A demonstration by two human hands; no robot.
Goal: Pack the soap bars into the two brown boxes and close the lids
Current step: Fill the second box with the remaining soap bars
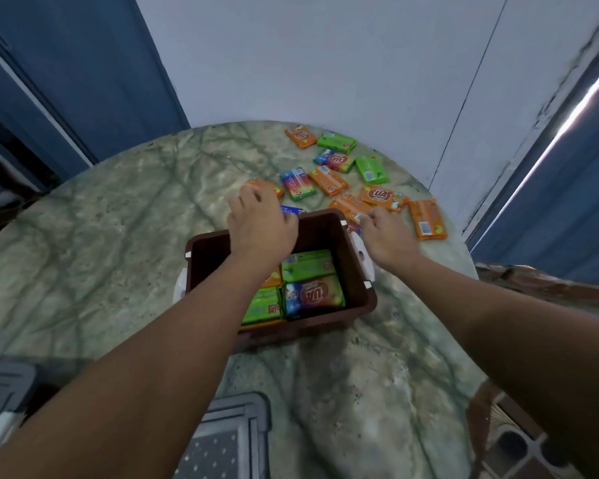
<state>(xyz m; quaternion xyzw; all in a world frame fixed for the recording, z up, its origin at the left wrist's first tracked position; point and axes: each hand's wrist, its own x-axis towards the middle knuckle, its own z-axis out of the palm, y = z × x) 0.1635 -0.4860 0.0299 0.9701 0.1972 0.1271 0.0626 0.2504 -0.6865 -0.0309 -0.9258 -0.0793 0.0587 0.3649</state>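
Observation:
An open brown box (357, 271) stands mid-table with several soap bars packed inside, among them a green bar (306, 265) and a multicoloured bar (314, 294). Beyond the box, several loose bars lie scattered on the table. My left hand (260, 225) reaches over the box's far rim, with its fingers on an orange bar (267, 186). To the right of the box, my right hand (386, 235) has its fingertips on another orange bar (349, 206). Whether either hand grips its bar is hidden.
The round marble table (118, 257) stands against a pale wall. A grey lid (229, 440) lies at the table's near edge, and another grey piece (4, 385) at the near left. Blue doors flank both sides. More orange, green and multicoloured bars (336, 160) lie at the far right.

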